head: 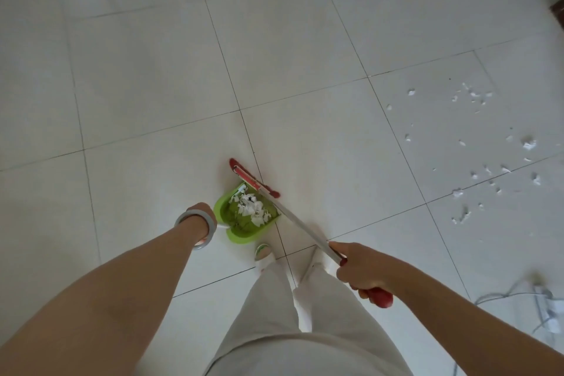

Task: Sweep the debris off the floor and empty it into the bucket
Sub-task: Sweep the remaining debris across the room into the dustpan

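My left hand (199,217) hides its own fingers behind the wrist, so their hold on the dustpan (241,238) cannot be told. My right hand (363,272) covers part of the broom (302,223) handle it grips. The blurred power strip (552,314) is cut off by the right edge.

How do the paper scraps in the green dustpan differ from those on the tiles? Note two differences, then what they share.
The collected scraps lie heaped in the dustpan; the floor scraps lie scattered apart. The collected scraps sit by the broom head; the floor scraps lie off to the right. Both are small white pieces.
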